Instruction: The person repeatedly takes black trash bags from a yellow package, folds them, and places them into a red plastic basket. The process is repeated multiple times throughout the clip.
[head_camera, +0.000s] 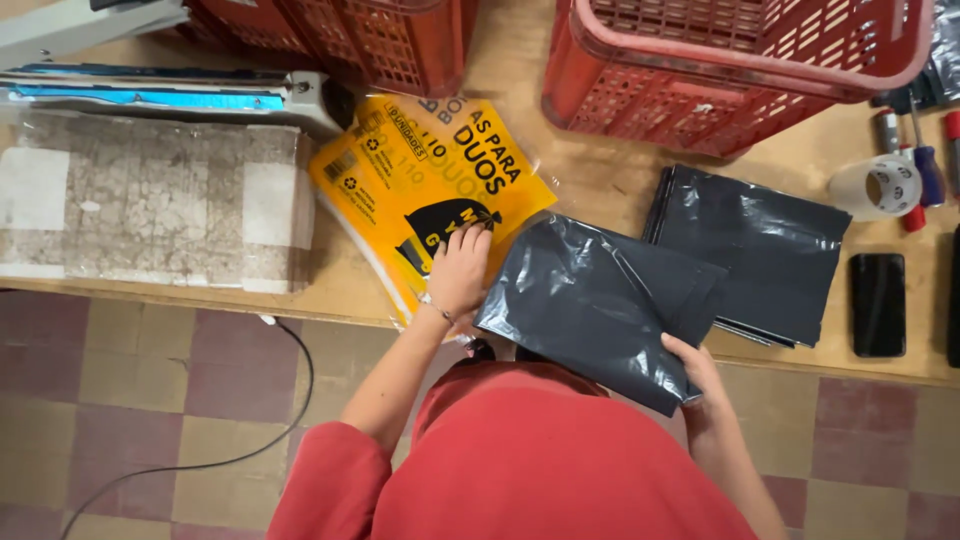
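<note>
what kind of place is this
Probably a small packing workshop: a heat sealer on the wooden bench, red plastic crates, and folded black bags beside yellow printed sleeves.

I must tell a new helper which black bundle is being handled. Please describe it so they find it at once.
Start at the wooden table under two red crates. At its near edge lies a yellow package, and overlapping its right side is the folded black bundle. Unlike the flat black stack further right, the right hand grips it.
</note>
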